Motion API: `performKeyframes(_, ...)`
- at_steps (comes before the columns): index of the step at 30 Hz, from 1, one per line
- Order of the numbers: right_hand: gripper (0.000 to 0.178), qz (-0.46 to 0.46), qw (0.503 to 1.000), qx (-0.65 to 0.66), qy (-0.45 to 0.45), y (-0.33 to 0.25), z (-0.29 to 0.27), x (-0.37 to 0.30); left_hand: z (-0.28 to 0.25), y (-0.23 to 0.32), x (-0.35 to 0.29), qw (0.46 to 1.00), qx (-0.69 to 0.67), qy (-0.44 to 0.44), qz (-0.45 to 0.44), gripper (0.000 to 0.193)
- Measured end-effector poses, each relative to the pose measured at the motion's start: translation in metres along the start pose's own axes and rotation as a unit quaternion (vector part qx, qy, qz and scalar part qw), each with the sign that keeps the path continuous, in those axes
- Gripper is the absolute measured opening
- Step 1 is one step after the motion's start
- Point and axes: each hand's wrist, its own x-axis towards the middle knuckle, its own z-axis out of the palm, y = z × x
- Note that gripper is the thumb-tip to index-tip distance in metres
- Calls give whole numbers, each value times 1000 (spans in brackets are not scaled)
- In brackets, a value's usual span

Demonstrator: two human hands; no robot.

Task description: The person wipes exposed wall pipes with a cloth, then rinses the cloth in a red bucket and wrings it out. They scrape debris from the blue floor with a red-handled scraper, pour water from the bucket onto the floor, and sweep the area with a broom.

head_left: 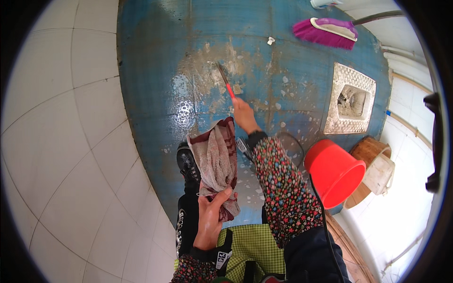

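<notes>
My right hand (244, 115) is closed round the red handle of a narrow, dark-bladed knife (223, 75). Its blade points away from me, with the tip at a worn, scuffed patch (207, 63) of the blue floor; I cannot tell whether it touches. Nearer to me, my left hand (211, 212) grips a bunched grey and maroon towel (214, 155), thumb on top. The towel hangs over the floor beside my black shoe (187, 162). Wet, shiny spots lie on the floor left of the knife.
A red bucket (325, 165) leans at the right, beside a brownish tub (373, 148). Beyond them is a dirty squat toilet (349, 123) set in the floor. A purple broom (325, 35) lies at the far right, near a small white scrap (271, 41). Tiled wall (71, 141) bounds the left.
</notes>
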Motion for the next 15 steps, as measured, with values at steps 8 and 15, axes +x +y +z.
performKeyframes(8,33,101,976,-117,-155,-24,-16,-101,2,29,0,997,-45,27,58,36)
performKeyframes(15,32,-9,993,-71,-89,-52,37,14,-20,35,1,992,-72,90,55,30)
